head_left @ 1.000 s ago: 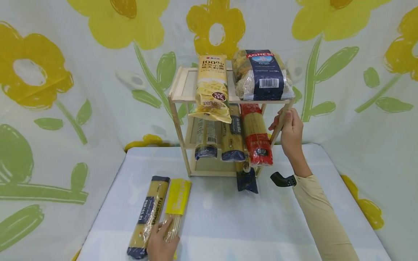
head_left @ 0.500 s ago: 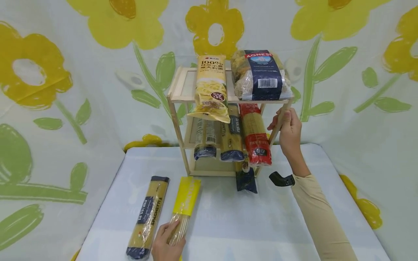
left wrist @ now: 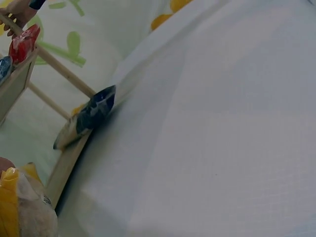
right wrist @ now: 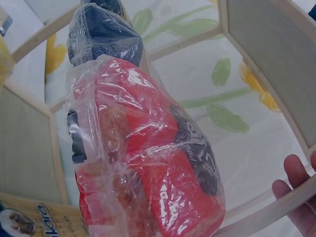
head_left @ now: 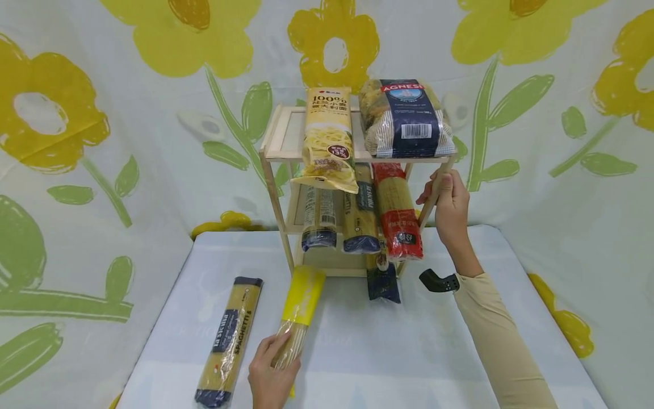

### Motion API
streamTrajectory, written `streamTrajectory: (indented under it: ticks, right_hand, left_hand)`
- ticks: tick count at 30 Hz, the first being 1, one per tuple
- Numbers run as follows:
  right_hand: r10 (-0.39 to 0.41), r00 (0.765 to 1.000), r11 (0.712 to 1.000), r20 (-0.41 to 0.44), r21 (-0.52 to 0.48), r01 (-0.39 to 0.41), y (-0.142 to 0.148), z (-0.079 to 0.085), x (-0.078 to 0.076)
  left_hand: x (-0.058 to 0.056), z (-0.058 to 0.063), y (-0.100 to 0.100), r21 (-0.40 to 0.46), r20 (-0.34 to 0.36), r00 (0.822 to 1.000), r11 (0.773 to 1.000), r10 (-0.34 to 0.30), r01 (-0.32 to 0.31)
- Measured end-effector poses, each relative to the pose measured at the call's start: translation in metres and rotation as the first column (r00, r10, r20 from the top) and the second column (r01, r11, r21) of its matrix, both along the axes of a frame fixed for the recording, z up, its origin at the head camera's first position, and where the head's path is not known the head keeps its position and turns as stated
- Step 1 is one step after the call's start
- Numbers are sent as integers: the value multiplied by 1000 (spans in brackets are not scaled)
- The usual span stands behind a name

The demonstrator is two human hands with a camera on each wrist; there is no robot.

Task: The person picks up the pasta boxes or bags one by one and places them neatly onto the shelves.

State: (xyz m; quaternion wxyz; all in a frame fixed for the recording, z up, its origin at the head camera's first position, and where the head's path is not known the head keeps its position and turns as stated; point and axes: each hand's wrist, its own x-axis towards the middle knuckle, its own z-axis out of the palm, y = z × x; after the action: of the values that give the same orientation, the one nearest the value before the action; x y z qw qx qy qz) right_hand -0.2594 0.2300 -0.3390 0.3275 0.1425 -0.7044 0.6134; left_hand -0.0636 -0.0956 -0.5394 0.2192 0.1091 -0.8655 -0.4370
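My left hand grips the lower end of a yellow-labelled pack of noodles, tilted, its far end in front of the shelf's bottom edge. The pack also shows at the lower left of the left wrist view. My right hand holds the right front post of a small wooden shelf; fingers curl around that post in the right wrist view. A red pasta pack lies on the middle tier, left of my right hand. Beside it lie two blue-ended spaghetti packs.
A spaghetti pack lies on the white table at left. On the top tier sit a yellow noodle bag and an Agnesi pasta bag. A dark blue bag juts from the bottom tier. A flowered cloth hangs behind.
My left hand has moved right and forward with the yellow-labelled noodle pack, away from the spaghetti pack and closer to the shelf. My right hand stays on the post.
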Motion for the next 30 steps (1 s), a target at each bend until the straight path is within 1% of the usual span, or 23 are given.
streamTrajectory:
  ticks: [7,12,15,18,22,26,30]
  right_hand:
    - [28,1000,999,-10,-27,-28,0,-2,-1]
    - [21,1000,1000,3,-16,-21,-1,-3,-1]
    - [10,1000,1000,10,-3,-10,-1,-3,0]
    - [4,1000,1000,12,2,-4,-1,-2,1]
    - [2,1000,1000,9,3,-2,-1,0,1]
    - [1,1000,1000,3,5,-1,0,0,1]
    - [3,1000,1000,-3,4,-3,0,0,1]
  left_hand:
    - [-18,5,11,47,-46,996,996,-71,73]
    - [-33,8,22,70,-77,991,991,-111,116]
    - [-42,10,30,118,-82,988,983,-133,142]
    - [-51,11,39,164,-102,984,973,-147,163]
    - [-65,10,50,181,-144,979,969,-145,170]
    - [-79,12,59,194,-154,980,968,-130,159]
    - [-92,13,67,167,-187,974,973,-127,159]
